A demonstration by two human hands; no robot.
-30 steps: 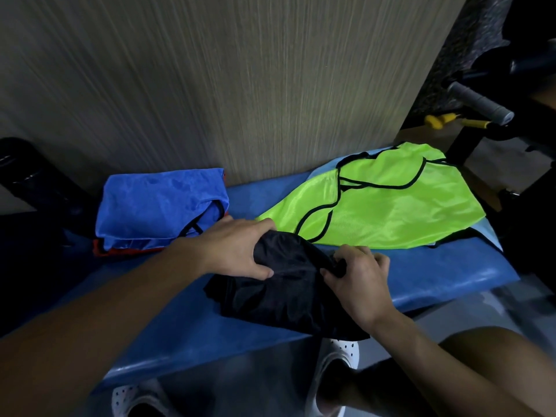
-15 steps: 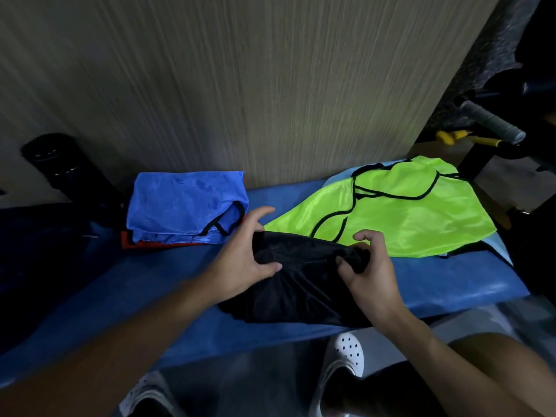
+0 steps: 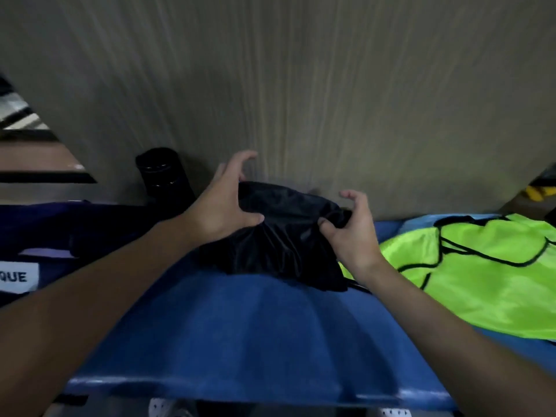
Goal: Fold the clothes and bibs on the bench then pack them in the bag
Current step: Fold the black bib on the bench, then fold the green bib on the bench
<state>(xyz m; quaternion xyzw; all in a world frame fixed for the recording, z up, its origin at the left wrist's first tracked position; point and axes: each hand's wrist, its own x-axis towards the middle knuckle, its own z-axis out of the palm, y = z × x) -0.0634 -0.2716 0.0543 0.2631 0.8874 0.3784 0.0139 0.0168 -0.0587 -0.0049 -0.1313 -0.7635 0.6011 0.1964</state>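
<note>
Both hands are on the black garment (image 3: pixel 282 236), one at each upper corner. My left hand (image 3: pixel 224 206) grips its left side, thumb pressed across the front and fingers arched over the top edge. My right hand (image 3: pixel 352 233) pinches the right corner in a bunch between thumb and curled fingers, the index finger hooked free above it. The garment is crumpled, its lower part resting on the blue counter (image 3: pixel 255 335).

Right of the garment, a neon green bib (image 3: pixel 487 272) lies flat, touching its lower corner. Left of the garment sit a black cylinder (image 3: pixel 164 176) and something navy with a white label (image 3: pixel 18 276). Just behind the garment stands the wood-grain wall (image 3: pixel 301 85). In front of the garment, bare padding runs to the counter's near edge.
</note>
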